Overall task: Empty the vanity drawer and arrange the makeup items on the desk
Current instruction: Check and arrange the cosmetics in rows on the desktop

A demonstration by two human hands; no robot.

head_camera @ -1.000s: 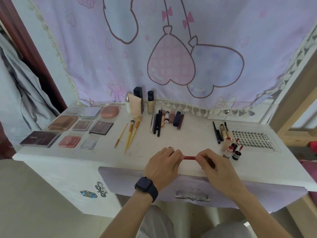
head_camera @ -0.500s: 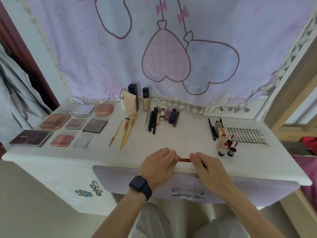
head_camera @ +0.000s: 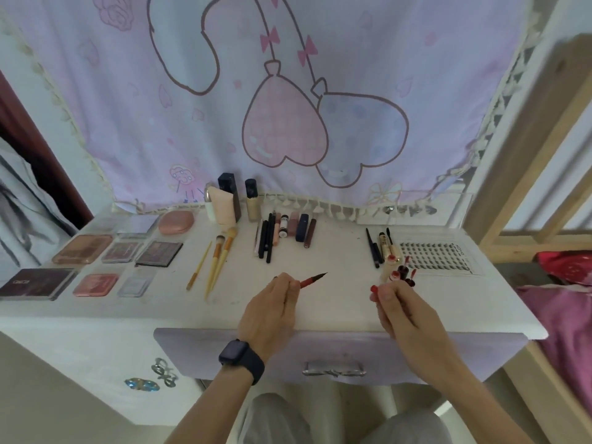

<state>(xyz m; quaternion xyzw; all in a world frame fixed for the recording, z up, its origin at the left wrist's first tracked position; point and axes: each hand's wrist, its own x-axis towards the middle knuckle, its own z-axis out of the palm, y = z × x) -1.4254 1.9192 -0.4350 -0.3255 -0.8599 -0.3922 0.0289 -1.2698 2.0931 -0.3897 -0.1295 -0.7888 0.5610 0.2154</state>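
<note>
My left hand [head_camera: 272, 307] pinches a thin red liner pen [head_camera: 312, 279] whose dark pointed tip is bare and aims up and to the right. My right hand [head_camera: 395, 307] holds the pen's red cap [head_camera: 374, 289], apart from the pen. Both hands hover over the front middle of the white desk [head_camera: 320, 267]. The lilac drawer [head_camera: 224, 350] below them is pushed in.
Palettes [head_camera: 81, 253] lie in rows at the left, brushes [head_camera: 221, 261] beside them, bottles [head_camera: 229, 200] at the back, pencils and tubes [head_camera: 282, 232] in the middle. Small lip pots [head_camera: 400, 274] and a lash tray [head_camera: 432, 254] sit right of my right hand. A wooden frame [head_camera: 528, 149] stands at right.
The hands held the closed red pen together over the desk's front. They have pulled apart: the cap came off in the right hand and the pen's tip is exposed.
</note>
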